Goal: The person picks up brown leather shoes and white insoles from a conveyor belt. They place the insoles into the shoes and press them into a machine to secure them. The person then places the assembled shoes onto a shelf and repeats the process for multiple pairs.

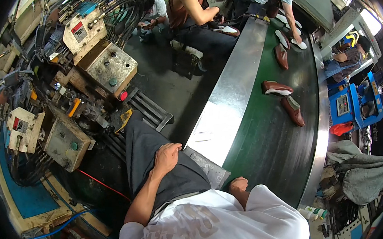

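Observation:
My left hand (pixel 166 159) rests on my dark-trousered thigh, its fingers curled together with nothing visible in them. My right hand (pixel 238 185) is closed in a loose fist at the near end of the green conveyor belt (pixel 253 159), beside a grey slab (pixel 209 168) at the end of the metal ledge. No object shows in that fist. Further along the belt lie a brown leather shoe (pixel 293 111), another brown shoe (pixel 276 87) with a pale sole, and a third brown shoe (pixel 281 57). None of them touches my hands.
A metal ledge (pixel 233 102) borders the belt. Left stands an oily machine with hoses and a control box (pixel 108 67). A co-worker's hand (pixel 296 35) reaches among white soles at the far end; other people sit nearby. A blue machine (pixel 356 102) and grey cloth (pixel 366 173) are right.

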Motion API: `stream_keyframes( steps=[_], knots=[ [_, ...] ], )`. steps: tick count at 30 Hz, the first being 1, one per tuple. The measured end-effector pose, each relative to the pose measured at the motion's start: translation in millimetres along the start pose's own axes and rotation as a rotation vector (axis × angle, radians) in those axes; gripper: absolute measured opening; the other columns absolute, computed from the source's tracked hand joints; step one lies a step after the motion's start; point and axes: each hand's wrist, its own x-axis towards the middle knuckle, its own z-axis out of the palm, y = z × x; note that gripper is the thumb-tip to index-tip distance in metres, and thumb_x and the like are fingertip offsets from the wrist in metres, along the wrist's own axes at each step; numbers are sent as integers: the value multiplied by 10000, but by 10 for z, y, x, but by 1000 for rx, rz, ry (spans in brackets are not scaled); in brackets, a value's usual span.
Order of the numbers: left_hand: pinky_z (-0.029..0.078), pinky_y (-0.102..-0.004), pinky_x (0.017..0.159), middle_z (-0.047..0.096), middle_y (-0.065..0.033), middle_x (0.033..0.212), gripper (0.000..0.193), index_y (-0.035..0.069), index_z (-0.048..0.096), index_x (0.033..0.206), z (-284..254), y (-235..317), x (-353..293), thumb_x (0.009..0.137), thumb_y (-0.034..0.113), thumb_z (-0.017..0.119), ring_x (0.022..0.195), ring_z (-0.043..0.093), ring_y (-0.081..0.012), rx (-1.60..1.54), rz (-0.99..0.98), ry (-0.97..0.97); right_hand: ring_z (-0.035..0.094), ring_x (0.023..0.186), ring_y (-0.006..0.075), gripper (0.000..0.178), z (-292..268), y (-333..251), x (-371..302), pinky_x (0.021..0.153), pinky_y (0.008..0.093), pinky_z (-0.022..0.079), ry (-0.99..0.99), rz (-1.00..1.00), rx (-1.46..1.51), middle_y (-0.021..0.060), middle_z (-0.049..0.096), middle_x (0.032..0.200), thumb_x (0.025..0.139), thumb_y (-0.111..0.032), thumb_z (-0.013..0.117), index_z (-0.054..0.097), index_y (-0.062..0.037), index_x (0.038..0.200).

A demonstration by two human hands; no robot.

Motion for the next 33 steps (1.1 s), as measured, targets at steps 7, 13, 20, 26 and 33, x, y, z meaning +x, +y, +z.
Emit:
stream_keyframes(
  steps=[7,13,20,26,33],
  knots=[
    [555,-469,894,778,-154,1057,210,-10,731,1136,-8,15,7,973,24,602,1009,723,-368,-6,3,5,544,577,254,264,18,42,-29,511,428,415,-7,-2,-5,90,567,693,935,-64,556,586,-104,676],
    [550,-468,900,782,-142,1060,211,2,735,1137,-9,17,2,976,29,602,1015,722,-363,4,-12,2,539,565,246,268,12,66,-48,498,423,411,-10,-4,-8,82,562,682,930,-60,562,580,-111,667],
    [546,-477,910,786,-137,1069,216,7,738,1143,8,17,5,984,42,595,1022,721,-361,1,-13,14,550,585,250,253,-55,92,-11,513,425,421,-207,54,7,85,573,702,936,-75,564,587,-111,687],
    [542,-478,922,785,-140,1076,226,7,741,1158,10,-1,5,991,49,595,1030,719,-364,-25,-27,2,571,623,262,229,-159,107,44,545,432,440,-381,107,13,96,592,739,948,-99,563,601,-104,722],
    [538,-477,931,787,-130,1083,229,13,744,1163,15,-11,9,993,56,596,1036,720,-358,-20,-34,-10,595,669,276,209,-211,145,51,581,439,461,-457,140,13,108,615,783,961,-127,561,618,-96,762]
  ],
)
